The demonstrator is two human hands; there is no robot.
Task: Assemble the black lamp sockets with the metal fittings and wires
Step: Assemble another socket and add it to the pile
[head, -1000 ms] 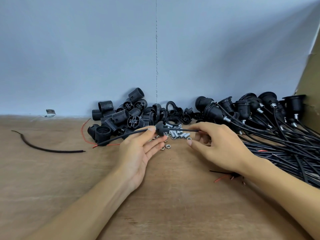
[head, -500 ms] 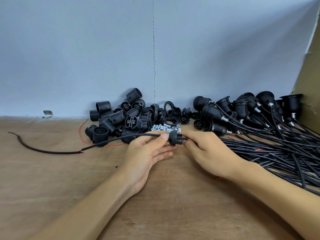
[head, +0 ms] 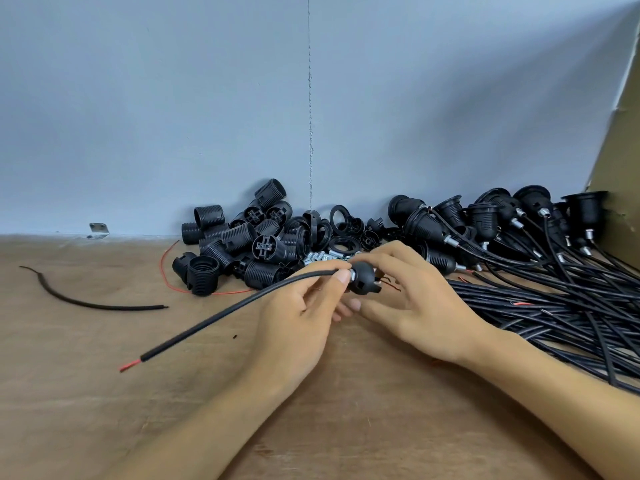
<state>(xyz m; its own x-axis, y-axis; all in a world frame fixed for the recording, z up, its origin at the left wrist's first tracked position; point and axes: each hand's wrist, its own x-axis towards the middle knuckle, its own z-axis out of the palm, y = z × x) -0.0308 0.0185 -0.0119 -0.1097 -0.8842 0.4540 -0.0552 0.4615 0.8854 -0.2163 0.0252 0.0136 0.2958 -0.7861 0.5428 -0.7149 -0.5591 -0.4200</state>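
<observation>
Sliding along the wire (head: 242, 306), the cap (head: 363, 277) has reached the wire's right end, and both hands have closed in on it just right of frame centre. The left hand (head: 298, 317) pinches the wire between thumb and forefinger, hard against the cap's neck. The right hand (head: 419, 303) curls its fingers round the cap. The wire's other end trails to the lower left above the desk (head: 104, 410).

Finished sockets (head: 485, 220) with their wires fill the right of the frame, so a good batch looks done. Plenty seems left: loose shells (head: 239, 244) are heaped at centre against the wall, with spare fittings (head: 320, 256) just behind the hands. The unit in hand appears only threaded so far. Wiring its leads and closing it with a shell probably remain.

The cap is a small glossy black dome with a silver fitting at its neck. Thin red leads (head: 389, 285) poke from its open side. The wire is black-sheathed, with a bared red tip at its far end.
</observation>
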